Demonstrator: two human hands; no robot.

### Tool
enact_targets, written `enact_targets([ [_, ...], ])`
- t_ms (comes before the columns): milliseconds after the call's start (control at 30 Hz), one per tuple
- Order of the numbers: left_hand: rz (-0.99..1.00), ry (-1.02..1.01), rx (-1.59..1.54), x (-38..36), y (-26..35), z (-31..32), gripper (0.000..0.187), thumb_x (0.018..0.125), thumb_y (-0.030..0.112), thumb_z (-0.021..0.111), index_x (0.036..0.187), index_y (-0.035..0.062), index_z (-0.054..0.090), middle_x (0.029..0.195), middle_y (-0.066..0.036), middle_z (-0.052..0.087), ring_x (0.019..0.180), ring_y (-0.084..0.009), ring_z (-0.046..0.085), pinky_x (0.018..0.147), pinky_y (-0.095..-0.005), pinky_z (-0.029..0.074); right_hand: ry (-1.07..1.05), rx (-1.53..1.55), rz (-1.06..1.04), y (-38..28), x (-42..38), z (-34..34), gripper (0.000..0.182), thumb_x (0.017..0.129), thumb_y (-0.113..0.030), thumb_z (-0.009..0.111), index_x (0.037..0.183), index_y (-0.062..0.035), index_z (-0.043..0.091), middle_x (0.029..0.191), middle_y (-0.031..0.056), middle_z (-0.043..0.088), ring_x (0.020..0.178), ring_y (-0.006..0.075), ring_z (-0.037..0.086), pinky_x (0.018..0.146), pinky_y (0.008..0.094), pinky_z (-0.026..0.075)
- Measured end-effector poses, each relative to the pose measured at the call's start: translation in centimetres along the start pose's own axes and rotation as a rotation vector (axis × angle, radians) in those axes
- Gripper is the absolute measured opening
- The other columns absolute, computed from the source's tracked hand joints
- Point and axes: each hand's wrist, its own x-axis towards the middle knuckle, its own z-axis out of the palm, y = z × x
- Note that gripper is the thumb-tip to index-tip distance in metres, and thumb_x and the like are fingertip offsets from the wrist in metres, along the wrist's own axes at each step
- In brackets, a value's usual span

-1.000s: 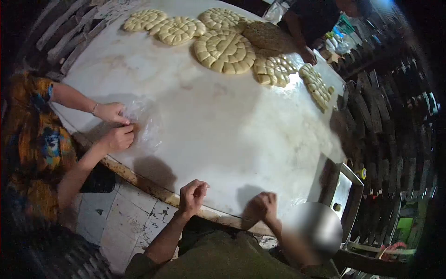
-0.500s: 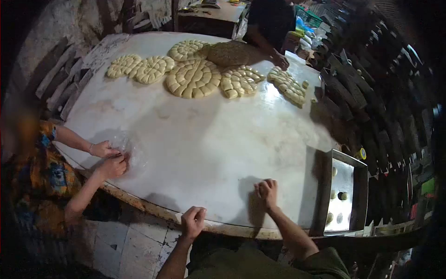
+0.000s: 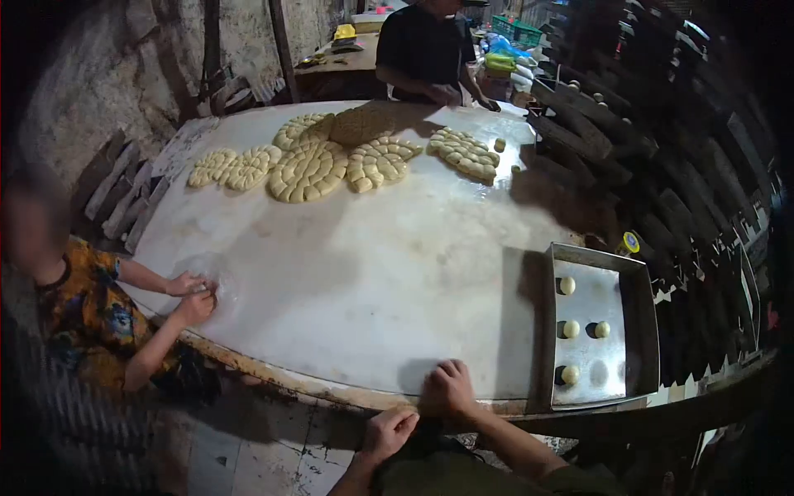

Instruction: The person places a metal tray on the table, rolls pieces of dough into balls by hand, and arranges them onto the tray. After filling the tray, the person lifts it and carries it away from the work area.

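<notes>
While the left hand (image 3: 391, 433) shows curled at the front edge of the broad whitish surface (image 3: 389, 314), bottom centre of the frame, the right hand (image 3: 452, 387) is just beside it, over the surface, both with fingers bent inward; whether they clamp anything, I cannot tell. Four small, round, pale cream dough balls (image 3: 571, 329) sit apart in the rectangular, shiny metal tray (image 3: 600, 281) at right. The step looks like close handwork at the edge, and reaching the tray would call for clearing its wall and spreading the fingers.
</notes>
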Motion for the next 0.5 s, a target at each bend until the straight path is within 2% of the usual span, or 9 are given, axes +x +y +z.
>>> enact_targets([
  [67, -0.006, -0.063, 0.066, -0.4, -1.5, -0.5, 0.016, 0.084, 0.02, 0.063, 0.082, 0.0034, 0.062, 0.067, -0.012, 0.058, 0.06, -0.027, 0.058, 0.055, -0.0332, 0.045, -0.046, -0.15, -0.016, 2.8, -2.2, -2.7, 0.022, 0.085, -0.018, 0.047, 0.101, -0.0077, 0.059, 0.103, 0.0136, 0.053, 0.097, 0.0309, 0.048, 0.086, 0.0403, 0.041],
  [100, -0.013, -0.026, 0.007, -0.3, -3.5, -0.9, 0.016, 0.083, 0.019, 0.063, 0.082, 0.0035, 0.062, 0.067, -0.012, 0.057, 0.059, -0.0267, 0.058, 0.054, -0.0333, 0.045, -0.028, -0.081, 0.137, 4.2, -0.6, -2.7, 0.019, 0.086, -0.017, 0.047, 0.099, -0.0078, 0.058, 0.102, 0.0135, 0.053, 0.094, 0.0305, 0.048, 0.082, 0.0398, 0.042],
  [133, -0.023, 0.002, -0.052, -0.7, -5.3, -1.3, 0.015, 0.083, 0.019, 0.064, 0.082, 0.0037, 0.063, 0.066, -0.012, 0.057, 0.058, -0.0265, 0.057, 0.054, -0.0334, 0.045, 0.033, -0.197, 0.111, 4.7, -0.2, -2.5, 0.017, 0.086, -0.017, 0.05, 0.097, -0.0081, 0.058, 0.101, 0.0128, 0.053, 0.088, 0.0297, 0.048, 0.077, 0.039, 0.043],
  [167, -0.123, -0.045, -0.012, 0.1, -3.6, -2.4, 0.013, 0.082, 0.018, 0.064, 0.081, 0.0047, 0.063, 0.066, -0.011, 0.057, 0.059, -0.0261, 0.058, 0.053, -0.0333, 0.044, 0.096, -0.313, 0.092, 1.5, 2.8, -5.5, 0.014, 0.085, -0.016, 0.053, 0.096, -0.0084, 0.058, 0.099, 0.0121, 0.052, 0.083, 0.0289, 0.048, 0.071, 0.0382, 0.043],
  [200, -0.111, -0.066, -0.018, 0.9, -3.0, -2.7, 0.013, 0.082, 0.018, 0.064, 0.081, 0.0047, 0.063, 0.066, -0.011, 0.057, 0.059, -0.0261, 0.058, 0.053, -0.0333, 0.044, 0.142, -0.251, 0.162, 1.4, 3.8, -4.1, 0.012, 0.082, -0.016, 0.057, 0.091, -0.0077, 0.059, 0.095, 0.0117, 0.053, 0.083, 0.0297, 0.048, 0.071, 0.0391, 0.043],
  [300, 0.204, -0.074, 0.076, 3.6, -0.9, -2.5, 0.011, 0.081, 0.017, 0.064, 0.081, 0.0068, 0.063, 0.065, -0.01, 0.057, 0.06, -0.0252, 0.059, 0.053, -0.0344, 0.045, 0.234, -0.099, 0.274, 1.5, 4.1, 0.5, 0.009, 0.075, -0.014, 0.065, 0.073, -0.0062, 0.061, 0.084, 0.0111, 0.058, 0.084, 0.0331, 0.05, 0.073, 0.0408, 0.042],
  [400, 0.227, -0.205, 0.055, 4.8, -0.3, -3.5, 0.01, 0.082, 0.018, 0.064, 0.082, 0.0074, 0.063, 0.073, -0.008, 0.06, 0.059, -0.022, 0.059, 0.053, -0.0342, 0.047, 0.212, -0.141, 0.011, -1.0, -0.7, -2.8, 0.009, 0.073, -0.014, 0.065, 0.076, -0.0083, 0.059, 0.085, 0.0082, 0.058, 0.08, 0.0296, 0.05, 0.073, 0.0413, 0.043],
  [467, 0.216, -0.247, 0.047, 4.5, -1.5, -3.6, 0.011, 0.083, 0.018, 0.063, 0.082, 0.0074, 0.063, 0.074, -0.007, 0.06, 0.059, -0.0213, 0.059, 0.054, -0.0336, 0.047, 0.048, -0.272, 0.075, 2.9, -3.8, -4.3, 0.017, 0.07, -0.016, 0.064, 0.085, -0.0097, 0.059, 0.09, 0.0085, 0.054, 0.088, 0.0299, 0.049, 0.075, 0.0426, 0.042],
  [500, 0.195, -0.263, 0.052, 4.4, -2.0, -3.6, 0.012, 0.083, 0.019, 0.063, 0.082, 0.0074, 0.063, 0.076, -0.007, 0.061, 0.06, -0.0207, 0.06, 0.054, -0.033, 0.048, -0.003, -0.368, 0.106, 3.9, -3.3, -4.9, 0.017, 0.074, -0.019, 0.064, 0.088, -0.0096, 0.059, 0.091, 0.0086, 0.054, 0.088, 0.0303, 0.049, 0.078, 0.0417, 0.042],
])
